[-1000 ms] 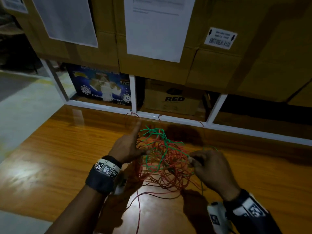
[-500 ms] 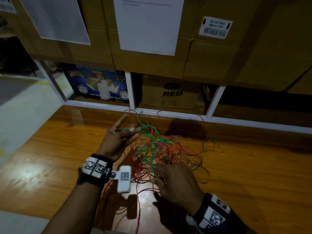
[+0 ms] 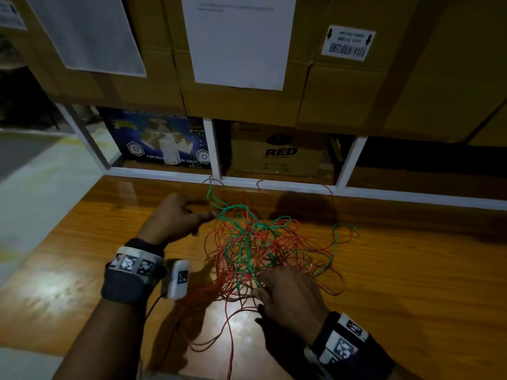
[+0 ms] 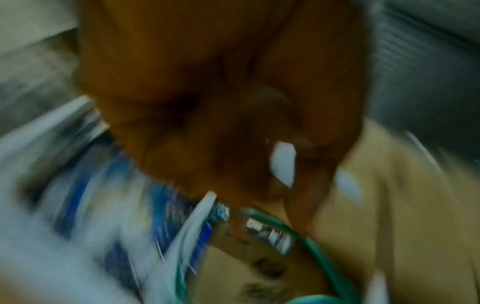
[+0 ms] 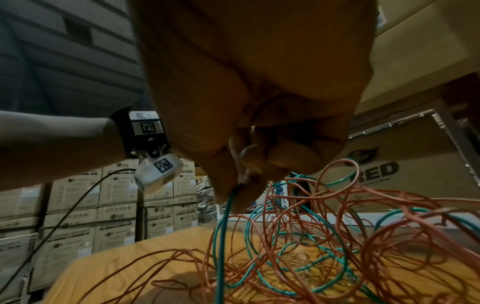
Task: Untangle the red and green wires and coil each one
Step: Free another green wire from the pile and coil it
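A loose tangle of thin red wire (image 3: 277, 242) and green wire (image 3: 241, 250) lies heaped on the wooden table (image 3: 411, 283). My left hand (image 3: 178, 218) is at the tangle's far left, its fingertips pinching a green strand near the top of the heap; the left wrist view is blurred but shows green wire (image 4: 306, 240) running from the fingertips. My right hand (image 3: 285, 292) is at the near side of the heap, fingers curled, pinching a green strand (image 5: 223, 218) that drops into the red wire (image 5: 337, 236) loops.
Red strands trail off the table's near edge (image 3: 230, 352). A white shelf frame (image 3: 216, 154) stands behind the table, holding a blue box (image 3: 159, 138) and a "RED" carton (image 3: 277, 152). Large cardboard boxes (image 3: 356, 91) stack above. Grey floor (image 3: 33, 187) lies left.
My left hand has moved up and left, drawing a green strand out of the heap. My right hand has dropped from the right side to the near side and taken another green strand.
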